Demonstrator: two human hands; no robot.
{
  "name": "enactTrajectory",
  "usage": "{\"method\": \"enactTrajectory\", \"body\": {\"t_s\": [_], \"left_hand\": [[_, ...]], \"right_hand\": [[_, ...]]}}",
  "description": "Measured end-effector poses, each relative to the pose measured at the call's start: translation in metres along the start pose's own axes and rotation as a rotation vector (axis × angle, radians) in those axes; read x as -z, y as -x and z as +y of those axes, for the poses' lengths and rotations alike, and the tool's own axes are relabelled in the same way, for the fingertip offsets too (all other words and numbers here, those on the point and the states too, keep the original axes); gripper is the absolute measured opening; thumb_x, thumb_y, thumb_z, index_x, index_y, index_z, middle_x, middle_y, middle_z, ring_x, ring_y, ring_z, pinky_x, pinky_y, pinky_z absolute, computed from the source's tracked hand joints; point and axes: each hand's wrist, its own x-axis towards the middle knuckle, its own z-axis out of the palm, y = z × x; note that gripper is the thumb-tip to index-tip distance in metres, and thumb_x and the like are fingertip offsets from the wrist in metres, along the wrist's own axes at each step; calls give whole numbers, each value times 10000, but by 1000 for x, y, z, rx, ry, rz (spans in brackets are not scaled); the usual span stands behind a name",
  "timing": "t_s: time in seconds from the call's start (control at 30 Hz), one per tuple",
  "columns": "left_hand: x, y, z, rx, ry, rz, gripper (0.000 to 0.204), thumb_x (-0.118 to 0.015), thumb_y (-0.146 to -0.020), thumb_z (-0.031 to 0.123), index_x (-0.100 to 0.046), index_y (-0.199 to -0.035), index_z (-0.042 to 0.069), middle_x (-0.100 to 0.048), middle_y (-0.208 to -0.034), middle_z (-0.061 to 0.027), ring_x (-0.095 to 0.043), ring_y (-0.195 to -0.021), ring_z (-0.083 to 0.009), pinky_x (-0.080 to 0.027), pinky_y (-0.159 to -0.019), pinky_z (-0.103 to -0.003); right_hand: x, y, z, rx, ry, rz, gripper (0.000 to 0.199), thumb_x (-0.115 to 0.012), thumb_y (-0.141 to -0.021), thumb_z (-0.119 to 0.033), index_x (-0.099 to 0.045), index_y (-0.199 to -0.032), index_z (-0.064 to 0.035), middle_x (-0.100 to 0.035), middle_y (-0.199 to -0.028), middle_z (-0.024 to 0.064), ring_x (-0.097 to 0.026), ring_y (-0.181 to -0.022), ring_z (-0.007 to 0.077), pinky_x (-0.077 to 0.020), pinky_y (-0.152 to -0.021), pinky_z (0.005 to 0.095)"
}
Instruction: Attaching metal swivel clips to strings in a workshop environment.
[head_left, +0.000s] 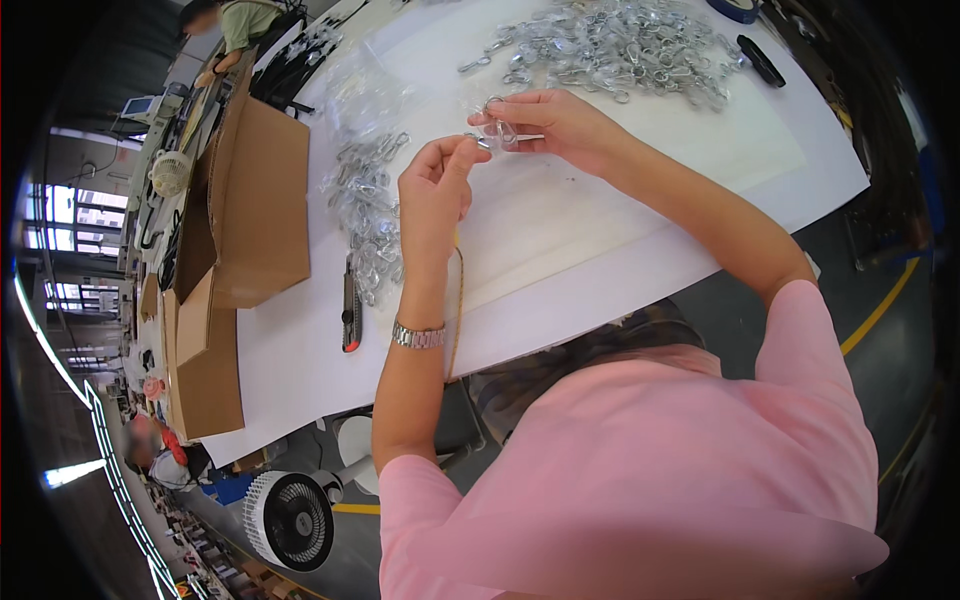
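Over the white table (640,235), my two hands meet at a small metal keychain (480,141) with a clear plastic piece (506,135). My left hand (436,188), with a metal watch on its wrist, pinches the keychain's metal end. Fingers of my right hand (562,122) are closed on the clear piece and a ring beside it; fine details are too small to tell. Beyond my hands lies a large heap of silvery keychains (635,50) with clear pieces. A second, narrower pile of keychains (368,200) lies left of my left wrist.
A box cutter (351,310) lies near the left pile. An open cardboard box (272,205) stands at the table's left side. A black tool (762,62) and a blue tape roll (735,8) lie far right. A fan (290,520) stands below left. Other people are at left.
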Motion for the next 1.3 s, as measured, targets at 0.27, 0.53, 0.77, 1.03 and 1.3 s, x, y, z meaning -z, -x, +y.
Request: {"method": "enactTrajectory", "body": {"t_s": [0.27,0.53,0.77,1.03,1.3], "left_hand": [[-2,-2,-14,84,150,-254,191,-646,-1004,161,-673,-1065,-19,-682,-838,-39,-417,-504,-27,-263,-439,-200],[0,-1,-16,203,186,-296,155,-657,-989,115,-672,-1048,-27,-697,-891,-58,-422,-511,-20,-278,-442,-186],[3,-1,-11,116,157,-142,157,-672,-977,97,-665,-1063,-34,-710,-905,-73,-414,-510,-15,-275,-437,-181],[6,-3,-9,101,182,-6,139,-677,-978,114,-686,-1046,-8,-650,-815,-14,-388,-517,-6,-252,-442,-171],[1,2,-2,14,210,35,174,-664,-977,99,-692,-1086,-33,-707,-870,-66,-417,-519,-7,-254,-432,-165]], "right_hand": [[-11,3,10,-28,-27,-135,322,-641,-1013,-325,-717,-1142,-41,-709,-918,19,-591,-733,128,-511,-766,293],[-5,3,11,-4,-108,-22,357,-613,-1015,-291,-714,-1138,29,-725,-951,73,-652,-761,154,-542,-811,304],[-6,5,12,15,-103,93,308,-625,-1014,-261,-721,-1150,-2,-751,-1074,83,-701,-998,162,-535,-929,306],[-1,8,8,23,-178,109,305,-625,-1020,-296,-730,-1121,-28,-753,-1129,86,-699,-1063,146,-521,-972,298],[-6,7,13,68,-141,126,285,-673,-986,-310,-727,-1058,-40,-757,-1088,101,-721,-1012,188,-545,-940,322]]}}
